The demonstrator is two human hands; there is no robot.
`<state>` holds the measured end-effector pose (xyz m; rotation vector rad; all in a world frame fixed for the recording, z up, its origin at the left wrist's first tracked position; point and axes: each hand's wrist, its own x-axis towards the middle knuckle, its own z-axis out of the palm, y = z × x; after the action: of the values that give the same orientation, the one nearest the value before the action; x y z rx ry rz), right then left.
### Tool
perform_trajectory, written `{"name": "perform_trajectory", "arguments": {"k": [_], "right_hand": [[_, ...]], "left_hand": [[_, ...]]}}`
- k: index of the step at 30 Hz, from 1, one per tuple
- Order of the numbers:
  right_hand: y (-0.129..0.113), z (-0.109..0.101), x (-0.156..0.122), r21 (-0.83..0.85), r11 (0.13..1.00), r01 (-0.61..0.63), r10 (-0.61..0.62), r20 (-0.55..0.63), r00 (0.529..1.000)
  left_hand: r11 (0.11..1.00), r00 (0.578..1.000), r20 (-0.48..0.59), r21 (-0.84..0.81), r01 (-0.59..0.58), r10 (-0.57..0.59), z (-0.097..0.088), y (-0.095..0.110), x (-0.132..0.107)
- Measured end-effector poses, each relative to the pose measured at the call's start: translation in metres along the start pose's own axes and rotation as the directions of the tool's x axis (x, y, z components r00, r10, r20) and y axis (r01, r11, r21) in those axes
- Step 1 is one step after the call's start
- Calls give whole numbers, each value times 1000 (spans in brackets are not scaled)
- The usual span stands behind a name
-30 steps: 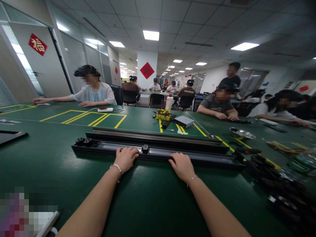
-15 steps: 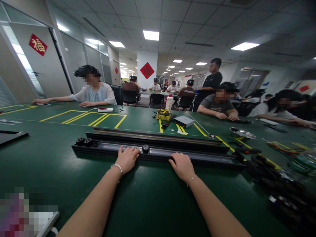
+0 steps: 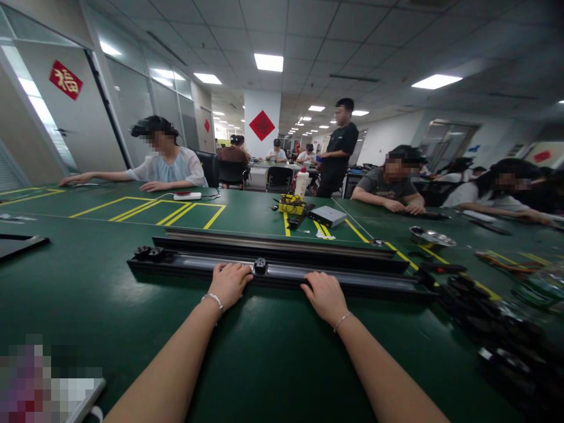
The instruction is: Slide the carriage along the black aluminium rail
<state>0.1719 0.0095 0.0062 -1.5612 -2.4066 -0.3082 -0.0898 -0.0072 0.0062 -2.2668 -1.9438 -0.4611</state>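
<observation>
A long black power track (image 3: 352, 281) with a shiny inner channel lies crosswise on the green table (image 3: 282, 352). My left hand (image 3: 230, 284) rests on its near edge, fingers curled over the channel. Just right of those fingertips a black socket module (image 3: 260, 265) sits in the channel; whether they touch is unclear. Farther right, my right hand (image 3: 326, 295) grips the near edge, thumb in front and fingers bent over the top. Two more black socket modules (image 3: 148, 252) sit at the track's left end. Behind it lies a second long black rail (image 3: 282, 247).
Black parts (image 3: 489, 317) are heaped at the right, near a steel bowl (image 3: 432, 237) and a plastic bottle (image 3: 540, 291). A yellow box of cables (image 3: 291, 204) and a grey box (image 3: 328, 216) stand beyond the rails. Co-workers sit across the table.
My left hand has shifted very slightly to the right along the track, its thumb now lower. My right hand holds its place. A standing person in the background has moved left.
</observation>
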Motion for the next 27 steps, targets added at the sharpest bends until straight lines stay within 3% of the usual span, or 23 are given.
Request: {"name": "perform_trajectory", "arguments": {"k": [27], "right_hand": [[1,-1,-1,-3,1000,9,-9,-11,1000]], "left_hand": [[1000,1000,30,-4,8,-8,-1,2,1]]}}
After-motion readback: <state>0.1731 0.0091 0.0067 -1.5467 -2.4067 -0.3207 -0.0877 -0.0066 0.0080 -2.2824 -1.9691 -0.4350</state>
